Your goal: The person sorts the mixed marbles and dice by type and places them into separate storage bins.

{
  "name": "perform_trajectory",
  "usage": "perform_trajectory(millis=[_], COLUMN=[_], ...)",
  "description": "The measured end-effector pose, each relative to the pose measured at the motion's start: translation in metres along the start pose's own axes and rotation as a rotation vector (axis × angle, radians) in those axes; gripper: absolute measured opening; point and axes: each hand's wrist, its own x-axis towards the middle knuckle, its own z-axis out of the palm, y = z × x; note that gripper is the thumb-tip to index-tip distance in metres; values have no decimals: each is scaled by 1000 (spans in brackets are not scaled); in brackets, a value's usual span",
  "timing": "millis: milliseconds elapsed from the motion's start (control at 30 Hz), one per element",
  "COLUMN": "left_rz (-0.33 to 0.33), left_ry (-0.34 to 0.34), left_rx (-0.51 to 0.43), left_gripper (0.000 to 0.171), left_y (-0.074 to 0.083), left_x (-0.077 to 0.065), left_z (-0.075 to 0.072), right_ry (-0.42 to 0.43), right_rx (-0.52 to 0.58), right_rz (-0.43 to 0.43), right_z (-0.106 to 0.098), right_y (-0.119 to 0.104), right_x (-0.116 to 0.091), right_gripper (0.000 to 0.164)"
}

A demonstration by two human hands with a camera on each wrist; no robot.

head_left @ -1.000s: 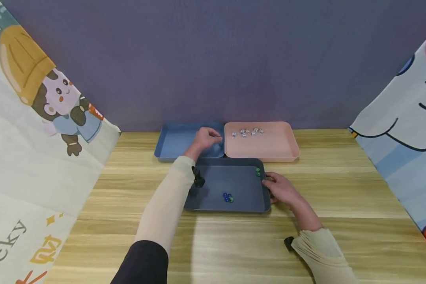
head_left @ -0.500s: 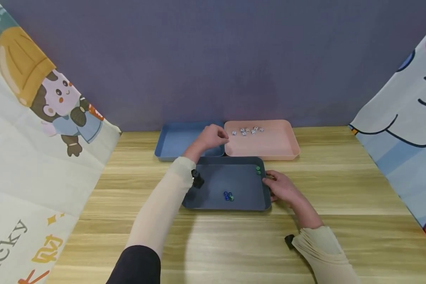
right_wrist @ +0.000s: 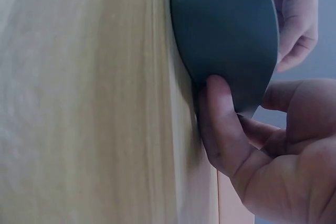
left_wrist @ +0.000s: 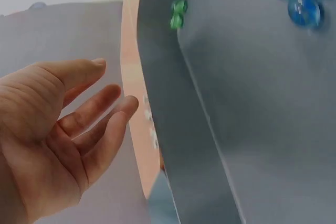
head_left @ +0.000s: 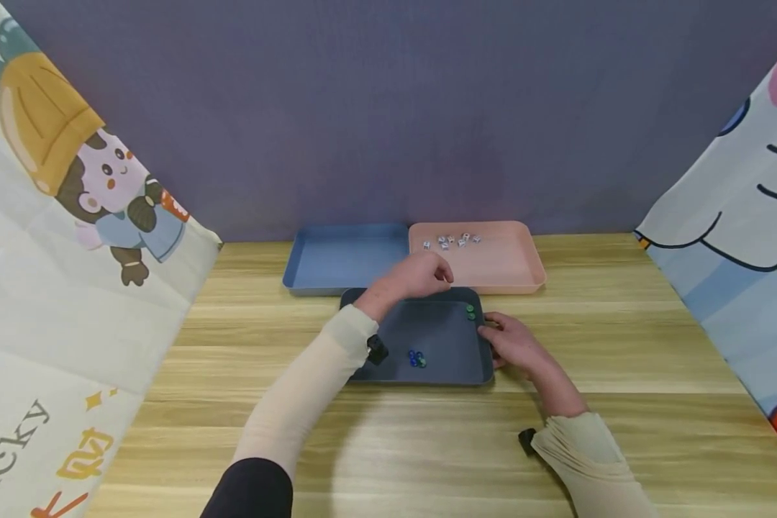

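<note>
In the head view my left hand [head_left: 423, 274] hovers over the far rim of the dark grey tray [head_left: 443, 338], close to the pink tray [head_left: 501, 270]. The left wrist view shows its palm bare and the fingers [left_wrist: 100, 145] loosely bent, with nothing between them. My right hand [head_left: 516, 344] holds the grey tray by its right side, thumb at the rim and fingers against the outer wall [right_wrist: 226, 40]. A small cluster of blue and green glass marbles [head_left: 416, 358] lies near the tray's front, and two green marbles [head_left: 470, 312] rest by its right wall.
Behind the grey tray, a blue tray [head_left: 337, 259] stands left of the pink one. Several white dice [head_left: 462, 242] lie along the pink tray's back part. The wooden table [head_left: 621, 324] meets a dark purple backdrop [head_left: 492, 115], with printed cloths at both sides.
My left hand has come from over the blue tray, moving right and toward me to the grey tray's far rim. The right hand stays at the tray's side.
</note>
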Motion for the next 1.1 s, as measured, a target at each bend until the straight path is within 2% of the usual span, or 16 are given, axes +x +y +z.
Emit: perform_trajectory(millis=[133, 300, 533, 867, 1100], left_rz=[19, -2, 4, -21, 0], left_ry=[-56, -114, -130, -154, -120], left_rx=[65, 126, 213, 288, 256], left_gripper=[21, 22, 13, 31, 21], left_y=[12, 20, 23, 27, 24], left_x=[5, 11, 20, 23, 22], left_z=[11, 29, 48, 56, 61], right_ry=[-5, -17, -25, -19, -32], right_rx=[0, 7, 20, 10, 30], right_rz=[7, 0, -15, -27, -22], right_z=[0, 0, 0, 0, -1], right_y=[0, 0, 1, -2, -2], right_x=[1, 0, -1, -3, -5], right_gripper=[48, 48, 48, 48, 47])
